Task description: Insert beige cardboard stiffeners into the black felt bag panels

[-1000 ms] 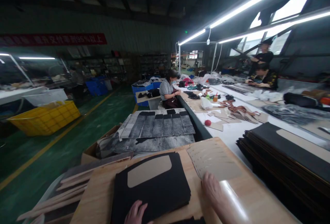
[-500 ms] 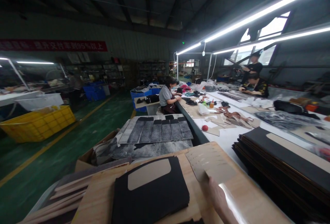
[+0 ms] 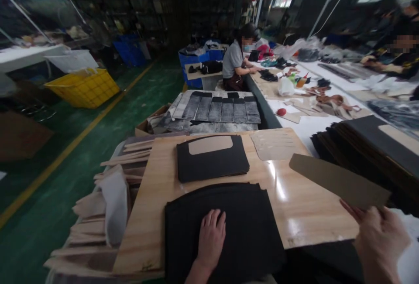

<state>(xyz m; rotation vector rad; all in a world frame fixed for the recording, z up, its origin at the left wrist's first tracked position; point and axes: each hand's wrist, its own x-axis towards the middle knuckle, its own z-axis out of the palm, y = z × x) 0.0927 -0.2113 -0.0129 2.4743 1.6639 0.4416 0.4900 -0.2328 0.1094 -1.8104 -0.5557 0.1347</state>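
My left hand (image 3: 212, 240) rests palm down, fingers spread a little, on a large black panel (image 3: 248, 227) at the front of the wooden board. Off to the right, my right hand (image 3: 381, 236) grips the near end of a tan curved card piece (image 3: 338, 179), held above the board's right edge. Behind the large panel lies a smaller black stack (image 3: 212, 166) with a tan shape (image 3: 211, 145) on top. A tan sheet (image 3: 274, 144) lies flat at the back right of the board (image 3: 288, 214).
Layered tan pieces (image 3: 88, 227) lie left of the board. A tall black stack (image 3: 369, 144) stands at the right. Striped dark pieces (image 3: 227, 109) lie behind. A seated person (image 3: 234, 61) works at the long white table (image 3: 297, 120). A yellow crate (image 3: 83, 87) stands on the floor.
The view has tilted down. The card piece is now lifted off the board in my right hand, further right. My left hand and the large black panel have come into view.
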